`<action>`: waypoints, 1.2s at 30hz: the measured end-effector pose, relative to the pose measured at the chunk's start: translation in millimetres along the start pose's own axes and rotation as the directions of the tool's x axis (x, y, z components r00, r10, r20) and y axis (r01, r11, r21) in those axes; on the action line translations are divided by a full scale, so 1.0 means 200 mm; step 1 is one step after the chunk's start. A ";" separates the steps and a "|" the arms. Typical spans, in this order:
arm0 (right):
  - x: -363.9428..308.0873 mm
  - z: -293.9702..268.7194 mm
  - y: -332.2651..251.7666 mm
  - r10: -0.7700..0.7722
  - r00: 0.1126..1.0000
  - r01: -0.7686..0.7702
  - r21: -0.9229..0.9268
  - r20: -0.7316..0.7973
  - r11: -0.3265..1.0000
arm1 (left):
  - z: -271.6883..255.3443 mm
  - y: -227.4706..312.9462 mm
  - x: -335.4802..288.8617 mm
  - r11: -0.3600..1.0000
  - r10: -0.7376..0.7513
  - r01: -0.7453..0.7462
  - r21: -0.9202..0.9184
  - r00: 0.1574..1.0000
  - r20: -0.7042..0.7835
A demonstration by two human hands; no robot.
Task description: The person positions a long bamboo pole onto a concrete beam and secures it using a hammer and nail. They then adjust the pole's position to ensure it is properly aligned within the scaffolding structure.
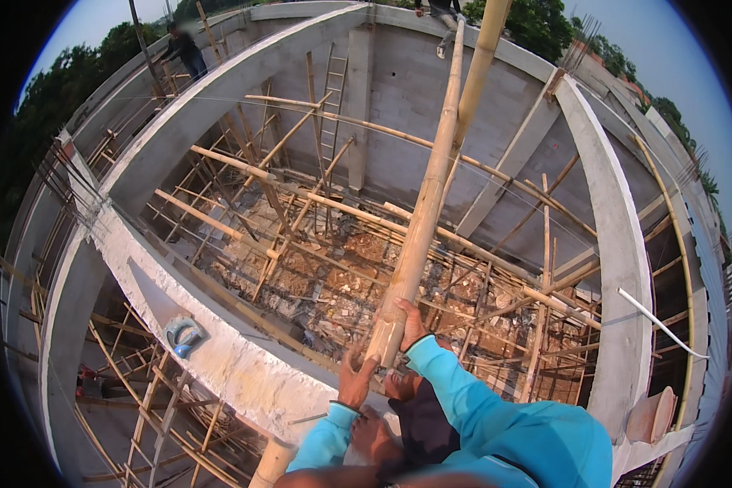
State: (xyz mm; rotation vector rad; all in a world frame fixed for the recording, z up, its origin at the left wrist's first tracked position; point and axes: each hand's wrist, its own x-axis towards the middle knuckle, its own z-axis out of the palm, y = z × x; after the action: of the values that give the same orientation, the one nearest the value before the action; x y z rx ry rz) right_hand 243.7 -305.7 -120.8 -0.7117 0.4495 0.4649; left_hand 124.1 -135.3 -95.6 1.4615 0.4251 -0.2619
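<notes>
A thick bamboo pole (pixel 419 236) slopes up and away from me, its near end close to my feet. My right hand (pixel 412 323) is closed on the right side of the pole, a short way above its near end. Lower down, my left hand (pixel 355 378) grips the left side of that end, its fingers partly hidden. Both arms wear blue sleeves. On the concrete beam (pixel 236 382) to my left lies a handsaw (pixel 185 336) with a blue and grey handle. A second bamboo pole (pixel 481 65) crosses the far part of the first.
Below is a deep bay with bamboo scaffolding (pixel 333 199) and rubble (pixel 333 285). A ladder (pixel 333 98) leans on the far wall. One person (pixel 443 20) is on the far beam by the pole's top; another person (pixel 185 53) stands far left. A white pipe (pixel 663 324) sticks out at right.
</notes>
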 end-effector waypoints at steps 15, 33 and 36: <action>0.07 -0.09 0.04 0.021 0.998 -0.020 0.021 -0.057 1.000 | 0.02 -0.14 -0.66 0.302 0.095 -0.429 0.852 0.902 0.420; -0.07 0.07 -0.05 0.071 0.989 -0.073 -0.009 -0.127 0.997 | 0.07 -0.37 -0.55 0.480 0.010 -0.408 0.777 0.888 0.460; -0.06 0.05 -0.07 0.105 0.989 -0.107 -0.014 -0.107 0.994 | 0.08 -0.41 -0.53 0.503 0.042 -0.445 0.741 0.869 0.493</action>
State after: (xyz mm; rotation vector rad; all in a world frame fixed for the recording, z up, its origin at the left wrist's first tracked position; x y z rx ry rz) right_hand 244.0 -311.3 -99.9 -0.7361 0.5850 0.5336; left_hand -3.8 -168.2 -123.9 2.3365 -0.3688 -0.5886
